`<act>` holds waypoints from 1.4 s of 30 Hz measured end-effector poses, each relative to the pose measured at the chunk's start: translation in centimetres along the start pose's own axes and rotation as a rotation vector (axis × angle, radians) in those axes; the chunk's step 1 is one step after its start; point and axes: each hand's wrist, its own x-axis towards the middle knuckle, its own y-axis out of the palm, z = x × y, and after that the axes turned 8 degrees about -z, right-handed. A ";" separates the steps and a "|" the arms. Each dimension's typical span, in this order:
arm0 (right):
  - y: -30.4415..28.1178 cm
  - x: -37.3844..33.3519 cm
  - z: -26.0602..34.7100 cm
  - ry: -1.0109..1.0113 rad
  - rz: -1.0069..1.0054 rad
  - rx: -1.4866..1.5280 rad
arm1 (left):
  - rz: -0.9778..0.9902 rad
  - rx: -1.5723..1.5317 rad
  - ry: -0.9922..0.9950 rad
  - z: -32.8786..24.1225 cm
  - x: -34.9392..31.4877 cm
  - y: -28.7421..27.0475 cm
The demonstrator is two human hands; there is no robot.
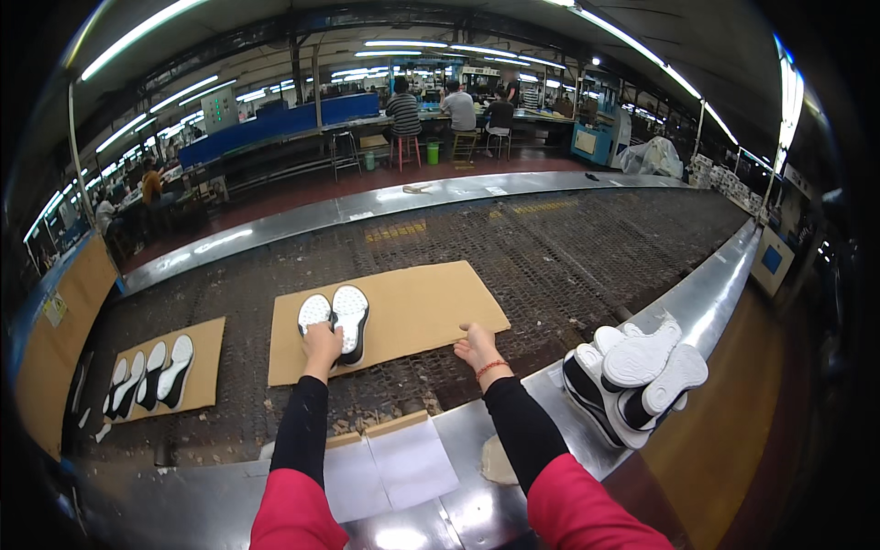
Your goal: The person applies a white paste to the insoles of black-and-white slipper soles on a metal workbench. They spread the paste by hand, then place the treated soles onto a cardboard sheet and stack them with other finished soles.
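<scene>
Left hand (321, 348) clasps the near end of one of two white soles (350, 312) on a cardboard sheet (422, 302); right hand (478, 348) meets the sheet's near edge, whether pinching cannot be told; a sole pile (640, 359) rests on the metal ledge (720, 282), right.

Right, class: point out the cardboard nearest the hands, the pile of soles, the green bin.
Cardboard (417, 312), head view: bare upper surface.
Pile of soles (642, 355), head view: upper sole's white face.
Green bin (433, 154), head view: its side.
</scene>
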 end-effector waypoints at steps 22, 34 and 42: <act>-40.2 -21.8 27.4 -1.351 -0.136 0.257 | 0.019 -0.515 0.366 -0.8 -25.8 -29.4; -84.6 -52.4 0.0 -0.838 -1.806 0.125 | 0.288 -0.424 0.279 -3.7 -33.7 -21.6; -77.6 -54.0 -24.9 -0.452 -1.882 -0.640 | 0.359 -0.282 0.160 -3.1 -33.9 -23.4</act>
